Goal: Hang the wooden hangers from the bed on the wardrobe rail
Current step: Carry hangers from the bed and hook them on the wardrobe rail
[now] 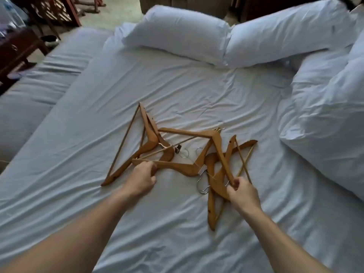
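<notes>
Several wooden hangers (pixel 189 154) with metal hooks lie in a tangled pile on the white bed sheet (pixel 177 91). My left hand (pixel 142 177) is closed around the left end of one hanger (pixel 177 166) at the near side of the pile. My right hand (pixel 243 191) grips the lower end of another hanger (pixel 220 150) on the right of the pile. Two silver hooks (pixel 202 187) show between my hands. The wardrobe rail is out of view.
Two white pillows (pixel 177 34) lie at the head of the bed, and a bunched white duvet (pixel 325 119) fills the right side. A lower mattress (pixel 39 83) adjoins the bed on the left, with dark wooden furniture (pixel 17 50) beyond it.
</notes>
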